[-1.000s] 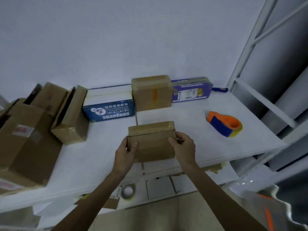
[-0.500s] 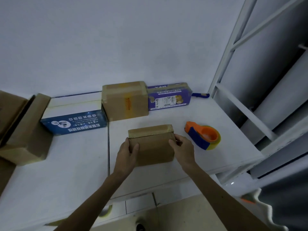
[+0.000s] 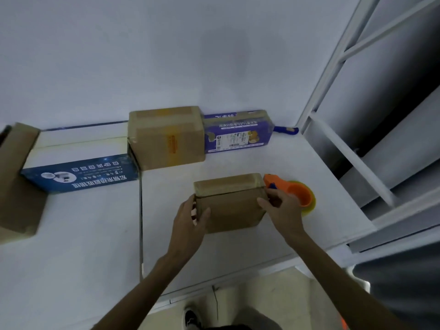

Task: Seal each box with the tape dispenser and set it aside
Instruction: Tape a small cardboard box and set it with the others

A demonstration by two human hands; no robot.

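A small brown cardboard box stands on the white table, tape glinting on its top. My left hand grips its left side, thumb on the front face. My right hand grips its right side, fingers curled round the edge. The orange and blue tape dispenser with a yellow roll lies on the table right behind my right hand, partly hidden by it and by the box.
Against the wall stand a taped brown box, a purple carton and a blue and white carton. Another brown box is at the left edge. A white metal frame rises on the right.
The view has swung right and closer. Both hands have carried the small box rightward, up against the tape dispenser. Their grip looks the same.
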